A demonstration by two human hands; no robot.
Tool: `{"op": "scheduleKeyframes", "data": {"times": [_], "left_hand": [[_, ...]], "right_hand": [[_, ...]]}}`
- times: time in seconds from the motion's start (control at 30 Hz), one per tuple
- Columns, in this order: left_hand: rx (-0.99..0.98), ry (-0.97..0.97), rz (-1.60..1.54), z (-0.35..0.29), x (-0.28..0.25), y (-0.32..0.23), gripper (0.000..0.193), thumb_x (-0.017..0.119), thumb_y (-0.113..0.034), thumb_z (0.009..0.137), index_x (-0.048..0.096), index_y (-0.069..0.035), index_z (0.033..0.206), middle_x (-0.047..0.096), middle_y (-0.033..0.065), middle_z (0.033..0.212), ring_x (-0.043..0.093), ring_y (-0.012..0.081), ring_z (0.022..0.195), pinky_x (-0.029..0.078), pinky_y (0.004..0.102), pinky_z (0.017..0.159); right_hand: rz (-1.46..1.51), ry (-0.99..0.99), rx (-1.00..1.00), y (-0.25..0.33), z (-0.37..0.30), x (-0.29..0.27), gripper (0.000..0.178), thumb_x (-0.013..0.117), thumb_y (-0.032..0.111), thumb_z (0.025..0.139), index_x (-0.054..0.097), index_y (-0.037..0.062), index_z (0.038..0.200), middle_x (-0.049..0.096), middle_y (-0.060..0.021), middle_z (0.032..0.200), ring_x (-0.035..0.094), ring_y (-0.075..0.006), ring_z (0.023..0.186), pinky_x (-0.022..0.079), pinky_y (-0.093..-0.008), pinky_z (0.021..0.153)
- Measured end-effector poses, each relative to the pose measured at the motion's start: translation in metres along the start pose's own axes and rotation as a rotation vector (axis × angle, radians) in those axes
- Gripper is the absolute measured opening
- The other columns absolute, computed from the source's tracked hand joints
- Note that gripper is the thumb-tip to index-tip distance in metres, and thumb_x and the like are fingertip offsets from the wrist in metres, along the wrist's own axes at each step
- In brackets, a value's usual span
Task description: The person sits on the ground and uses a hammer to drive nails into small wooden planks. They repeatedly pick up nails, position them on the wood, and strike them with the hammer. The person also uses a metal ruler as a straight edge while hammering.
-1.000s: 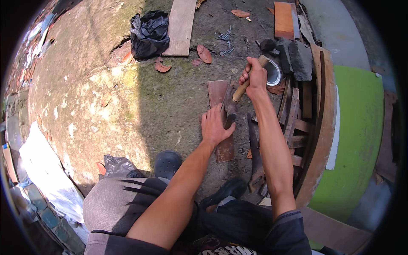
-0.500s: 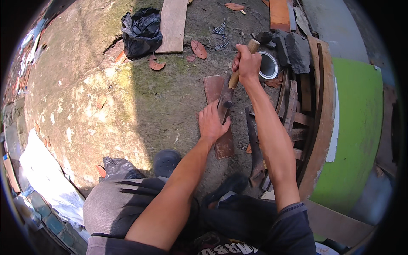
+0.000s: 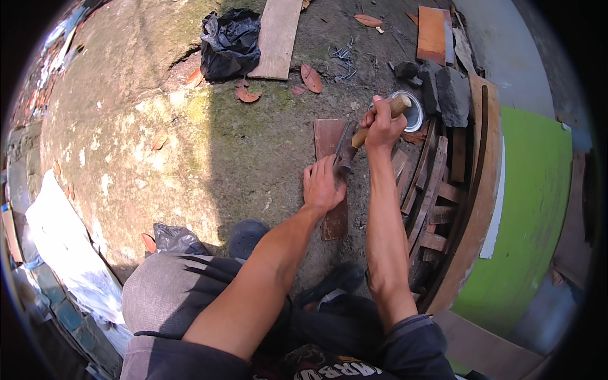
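Note:
A reddish-brown wooden board (image 3: 334, 221) lies on the rough ground in front of me. My left hand (image 3: 323, 185) rests on it, its fingers closed on a thin dark metal strip (image 3: 342, 138) that slants up past the fingertips. What the strip's lower end looks like is hidden by the hand. My right hand (image 3: 384, 123) is wrapped round the wooden handle of a hammer (image 3: 360, 137). The dark hammer head is close to the left fingers, beside the strip; whether it touches the strip I cannot tell.
Right of the board lie wooden slats (image 3: 430, 183), grey stones (image 3: 451, 95) and a round tin (image 3: 415, 114). Further off are loose nails (image 3: 344, 57), a pale plank (image 3: 277, 41) and a black plastic bag (image 3: 229, 44). A green panel (image 3: 525, 215) stands at the right.
My right hand has come slightly nearer to me with the hammer, whose head has changed its tilt beside the strip. My left hand stays on the board. The whole view has shifted slightly.

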State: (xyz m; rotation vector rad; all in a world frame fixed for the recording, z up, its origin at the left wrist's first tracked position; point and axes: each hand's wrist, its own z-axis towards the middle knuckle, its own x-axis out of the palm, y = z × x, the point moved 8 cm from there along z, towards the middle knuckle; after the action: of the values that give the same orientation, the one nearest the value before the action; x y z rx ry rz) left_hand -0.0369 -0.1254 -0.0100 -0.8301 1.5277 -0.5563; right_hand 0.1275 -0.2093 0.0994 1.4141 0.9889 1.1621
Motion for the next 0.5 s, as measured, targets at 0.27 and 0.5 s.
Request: {"op": "scheduleKeyframes", "data": {"times": [0.27, 0.5], "left_hand": [[0.009, -0.013, -0.004, 0.002, -0.004, -0.003, 0.078, 0.075, -0.023, 0.072, 0.041, -0.003, 0.139, 0.051, 0.0137, 0.135, 0.046, 0.0281, 0.129, 0.029, 0.0435, 0.108], [0.025, -0.057, 0.013, 0.003, -0.007, -0.004, 0.077, 0.075, -0.024, 0.072, 0.043, -0.004, 0.139, 0.053, 0.0124, 0.134, 0.048, 0.0258, 0.127, 0.029, 0.0438, 0.107]], "right_hand": [[0.005, 0.016, -0.093, 0.001, -0.015, -0.001, 0.019, 0.062, 0.008, 0.086, 0.051, 0.0029, 0.072, 0.050, -0.0032, 0.055, 0.048, -0.0115, 0.043, 0.038, -0.0266, 0.042], [0.021, -0.042, -0.157, 0.005, -0.024, -0.003, 0.019, 0.061, 0.007, 0.085, 0.051, 0.0018, 0.071, 0.051, -0.0041, 0.054, 0.048, -0.0118, 0.043, 0.039, -0.0272, 0.043]]}}
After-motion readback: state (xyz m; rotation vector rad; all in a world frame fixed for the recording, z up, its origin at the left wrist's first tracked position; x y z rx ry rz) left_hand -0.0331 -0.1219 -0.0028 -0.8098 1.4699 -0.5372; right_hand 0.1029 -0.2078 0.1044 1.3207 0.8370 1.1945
